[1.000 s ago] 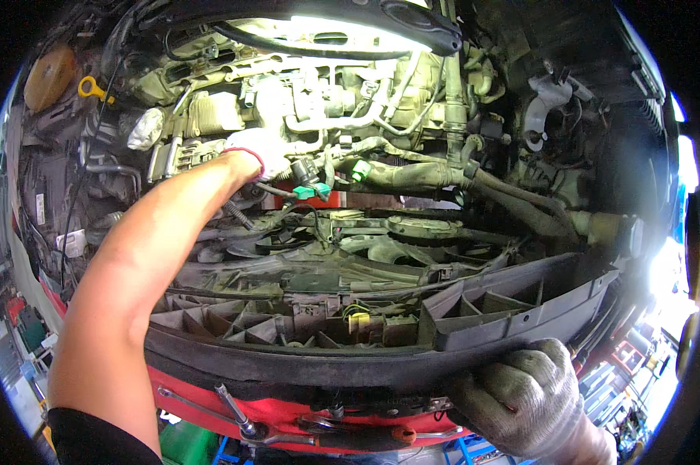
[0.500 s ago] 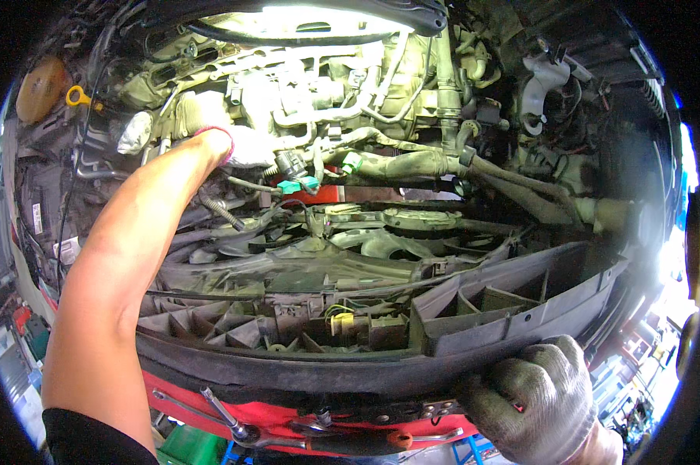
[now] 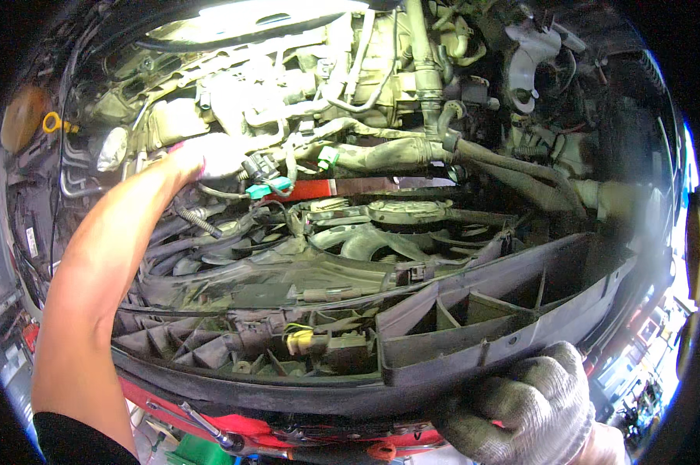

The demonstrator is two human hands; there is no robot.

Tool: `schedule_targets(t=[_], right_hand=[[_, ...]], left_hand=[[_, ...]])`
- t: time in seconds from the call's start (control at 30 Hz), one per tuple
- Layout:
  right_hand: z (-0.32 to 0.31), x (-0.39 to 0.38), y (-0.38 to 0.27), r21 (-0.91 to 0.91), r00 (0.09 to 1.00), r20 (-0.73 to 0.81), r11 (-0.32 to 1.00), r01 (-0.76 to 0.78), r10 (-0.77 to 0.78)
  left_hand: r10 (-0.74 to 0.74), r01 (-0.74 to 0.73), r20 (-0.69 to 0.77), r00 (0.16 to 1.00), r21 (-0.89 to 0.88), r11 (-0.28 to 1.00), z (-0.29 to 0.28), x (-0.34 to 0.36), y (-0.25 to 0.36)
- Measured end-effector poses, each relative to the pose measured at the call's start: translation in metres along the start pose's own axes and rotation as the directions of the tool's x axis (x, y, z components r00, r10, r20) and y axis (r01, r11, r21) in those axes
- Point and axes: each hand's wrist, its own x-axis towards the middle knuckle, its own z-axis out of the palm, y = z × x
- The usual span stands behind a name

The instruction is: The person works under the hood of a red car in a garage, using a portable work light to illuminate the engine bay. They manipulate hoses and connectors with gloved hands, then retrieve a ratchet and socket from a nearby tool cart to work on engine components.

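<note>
Fingers (image 3: 210,157) of the left hand (image 3: 203,155), gloved in white, are being reached deep into the engine bay and are curling against a black connector (image 3: 257,165); whether it is being pinched cannot be told, since glare is washing the glove out. Just right of those fingers and slightly nearer, a green plug (image 3: 268,188) is hanging on thin wires, with a red bar (image 3: 342,188) running on rightward. A yellow dipstick ring (image 3: 51,122) is sitting well to their left. The right hand (image 3: 532,407), in a grey knit glove, is being closed over the lower edge of the black front panel (image 3: 482,325), fingers wrapped together. The connector is judged to be light, rigid plastic with brittle clips; it is best taken by its body, not by the wires, which are soft and easily strained.
</note>
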Motion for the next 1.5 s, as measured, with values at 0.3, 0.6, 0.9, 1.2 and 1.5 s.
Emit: schedule_targets(t=[0.3, 0.6, 0.9, 1.2, 1.5], right_hand=[[-0.004, -0.005, 0.002, 0.03, 1.0, -0.008, 1.0, -0.01, 0.01], [0.0, -0.007, 0.005, 0.083, 0.999, -0.039, 0.996, 0.013, -0.009], [-0.001, -0.005, -0.001, 0.046, 0.999, -0.04, 0.999, 0.012, -0.01], [-0.003, -0.003, -0.005, 0.045, 0.999, -0.036, 0.999, -0.014, 0.016], [-0.006, 0.0, -0.001, 0.064, 0.999, -0.039, 0.998, -0.003, 0.005]], left_hand=[[-0.13, 0.121, -0.124, 0.984, -0.072, 0.99, 0.011, -0.011, 0.023], [0.057, -0.045, 0.042, 0.997, -0.243, 0.969, -0.012, -0.026, 0.007], [0.125, -0.12, 0.045, 0.991, -0.096, 0.988, -0.005, -0.007, 0.007], [-0.084, 0.114, 0.14, 0.987, -0.216, 0.97, -0.003, -0.02, 0.021], [-0.172, 0.155, -0.045, 0.984, -0.256, 0.954, 0.0, -0.079, 0.006]])
